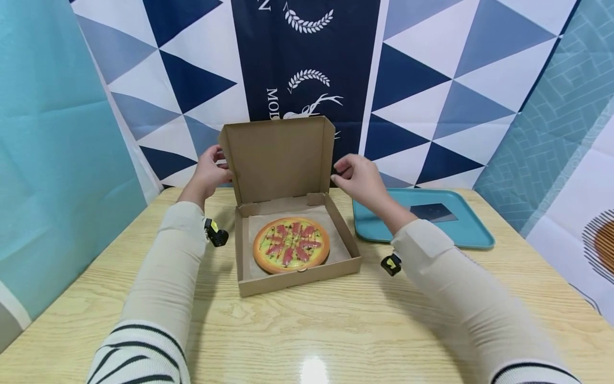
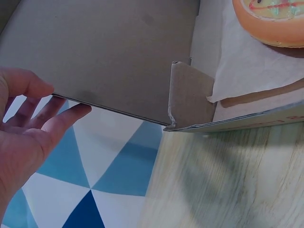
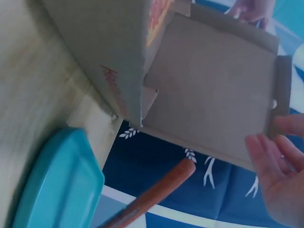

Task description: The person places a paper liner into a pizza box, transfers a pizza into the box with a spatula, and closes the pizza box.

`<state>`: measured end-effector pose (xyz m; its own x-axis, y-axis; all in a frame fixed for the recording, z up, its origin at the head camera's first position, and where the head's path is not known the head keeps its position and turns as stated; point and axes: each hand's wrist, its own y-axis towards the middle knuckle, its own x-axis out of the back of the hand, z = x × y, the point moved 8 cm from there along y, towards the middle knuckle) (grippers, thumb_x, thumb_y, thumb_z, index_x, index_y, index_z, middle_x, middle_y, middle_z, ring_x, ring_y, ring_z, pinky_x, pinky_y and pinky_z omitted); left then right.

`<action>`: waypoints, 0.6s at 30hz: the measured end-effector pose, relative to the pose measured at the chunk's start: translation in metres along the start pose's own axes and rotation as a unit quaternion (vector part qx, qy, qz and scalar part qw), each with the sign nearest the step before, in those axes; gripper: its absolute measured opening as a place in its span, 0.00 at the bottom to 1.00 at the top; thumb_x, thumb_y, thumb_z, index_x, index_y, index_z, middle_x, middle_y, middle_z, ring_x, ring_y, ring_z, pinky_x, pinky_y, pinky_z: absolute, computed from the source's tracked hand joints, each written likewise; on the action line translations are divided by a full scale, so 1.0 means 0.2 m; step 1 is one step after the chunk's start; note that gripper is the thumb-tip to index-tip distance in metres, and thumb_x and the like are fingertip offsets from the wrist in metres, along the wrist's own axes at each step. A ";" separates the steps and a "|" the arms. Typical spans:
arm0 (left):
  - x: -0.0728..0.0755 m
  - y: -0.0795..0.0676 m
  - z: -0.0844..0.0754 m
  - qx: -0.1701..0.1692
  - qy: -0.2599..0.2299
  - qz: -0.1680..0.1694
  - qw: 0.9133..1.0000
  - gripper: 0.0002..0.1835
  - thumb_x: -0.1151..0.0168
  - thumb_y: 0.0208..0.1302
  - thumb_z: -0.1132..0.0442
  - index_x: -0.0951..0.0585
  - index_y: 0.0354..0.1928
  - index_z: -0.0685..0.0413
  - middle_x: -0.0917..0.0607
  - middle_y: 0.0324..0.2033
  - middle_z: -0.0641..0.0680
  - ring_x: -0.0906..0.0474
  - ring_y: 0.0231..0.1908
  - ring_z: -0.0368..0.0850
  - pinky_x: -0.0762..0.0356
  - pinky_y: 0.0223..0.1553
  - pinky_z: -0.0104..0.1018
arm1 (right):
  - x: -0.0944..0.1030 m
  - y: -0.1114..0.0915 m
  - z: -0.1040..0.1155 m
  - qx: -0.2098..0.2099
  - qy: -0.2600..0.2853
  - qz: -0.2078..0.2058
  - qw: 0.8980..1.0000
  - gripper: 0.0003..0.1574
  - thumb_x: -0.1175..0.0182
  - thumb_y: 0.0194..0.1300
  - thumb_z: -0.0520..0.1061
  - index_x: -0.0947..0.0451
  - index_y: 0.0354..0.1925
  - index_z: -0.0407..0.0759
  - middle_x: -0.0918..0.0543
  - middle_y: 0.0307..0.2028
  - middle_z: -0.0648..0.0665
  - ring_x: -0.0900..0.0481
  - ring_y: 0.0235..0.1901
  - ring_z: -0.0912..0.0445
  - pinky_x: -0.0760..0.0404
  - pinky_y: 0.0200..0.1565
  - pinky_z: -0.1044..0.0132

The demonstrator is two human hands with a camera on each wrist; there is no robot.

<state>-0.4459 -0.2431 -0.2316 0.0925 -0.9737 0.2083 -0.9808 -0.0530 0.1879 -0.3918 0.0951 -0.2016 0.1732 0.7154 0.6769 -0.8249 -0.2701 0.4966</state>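
A cardboard pizza box [image 1: 299, 278] lies on the table with its lid [image 1: 280, 160] raised upright at the back. Inside, a round pizza [image 1: 291, 245] with red topping pieces rests on brown paper [image 1: 338, 242]. My left hand [image 1: 209, 170] holds the lid's left edge, thumb on the inner side [image 2: 33, 85] and fingers behind. At the lid's right side is my right hand [image 1: 357, 176], its fingers loosely bent beside the edge, holding nothing. In the right wrist view, that hand [image 3: 285, 175] overlaps the lid's upper corner.
To the right of the box lies a blue tray [image 1: 472, 226] with a dark flat piece [image 1: 434, 212] on it. A brown wooden handle [image 3: 161, 192] sticks out past the tray in the right wrist view. A patterned curtain [image 1: 307, 58] hangs behind the table [image 1: 288, 330].
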 end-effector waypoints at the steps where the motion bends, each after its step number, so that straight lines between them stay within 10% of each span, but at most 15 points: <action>1: 0.00 0.00 0.00 0.000 0.002 -0.001 1.000 0.45 0.52 0.53 0.88 0.43 0.73 0.52 0.34 0.62 0.60 0.31 0.58 0.55 0.25 0.54 0.54 | 0.00 0.02 0.00 -0.003 0.006 -0.020 1.000 0.13 0.36 0.64 0.40 0.22 0.45 0.34 0.20 0.42 0.38 0.19 0.39 0.48 0.19 0.43 0.55; 11: -0.01 0.00 -0.02 -0.001 0.009 -0.007 1.000 0.43 0.48 0.53 0.87 0.40 0.72 0.53 0.33 0.61 0.60 0.31 0.57 0.57 0.24 0.53 0.54 | 0.04 0.22 -0.10 -0.068 0.015 -0.106 0.992 0.18 0.39 0.68 0.43 0.23 0.52 0.33 0.20 0.48 0.37 0.20 0.46 0.47 0.20 0.48 0.56; 18: -0.01 -0.02 -0.03 0.004 0.022 -0.017 1.000 0.42 0.46 0.54 0.86 0.39 0.71 0.52 0.33 0.62 0.59 0.31 0.58 0.56 0.24 0.53 0.52 | -0.03 0.37 -0.16 -0.118 0.034 -0.043 0.992 0.33 0.44 0.72 0.45 0.38 0.69 0.32 0.30 0.65 0.34 0.25 0.58 0.46 0.24 0.56 0.55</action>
<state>-0.4414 -0.2399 -0.2272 0.1323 -0.9607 0.2439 -0.9783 -0.0870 0.1879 -0.4718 0.0911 -0.1864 0.2181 0.7733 0.5954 -0.9129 -0.0541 0.4047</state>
